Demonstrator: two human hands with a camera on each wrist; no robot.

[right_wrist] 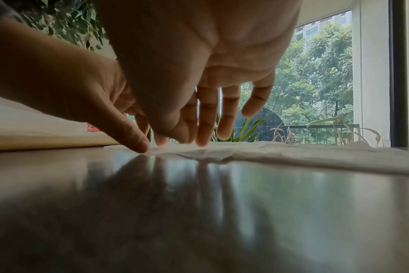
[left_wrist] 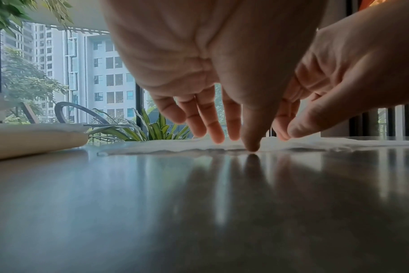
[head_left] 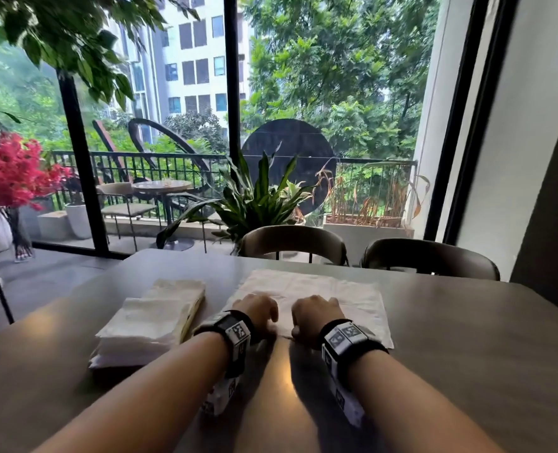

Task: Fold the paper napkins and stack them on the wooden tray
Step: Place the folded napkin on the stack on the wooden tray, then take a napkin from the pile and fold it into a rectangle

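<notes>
An unfolded white napkin (head_left: 316, 294) lies flat on the table in front of me. My left hand (head_left: 259, 310) and right hand (head_left: 315, 313) sit side by side on its near edge, knuckles arched. In the left wrist view the left thumb tip (left_wrist: 252, 146) presses down at the napkin's (left_wrist: 175, 145) near edge while the fingers (left_wrist: 210, 127) reach over the paper. In the right wrist view the right hand's fingertips (right_wrist: 202, 142) touch the napkin (right_wrist: 292, 151), thumb close beside them. To the left a stack of white napkins (head_left: 146, 318) covers the pale wooden tray (head_left: 193, 310).
Two empty chairs (head_left: 294, 240) stand at the table's (head_left: 467, 338) far edge, with a potted plant (head_left: 258, 197) behind them against the window. Red flowers (head_left: 9, 171) stand on the floor at far left. Bare tabletop lies right of the napkin and near me.
</notes>
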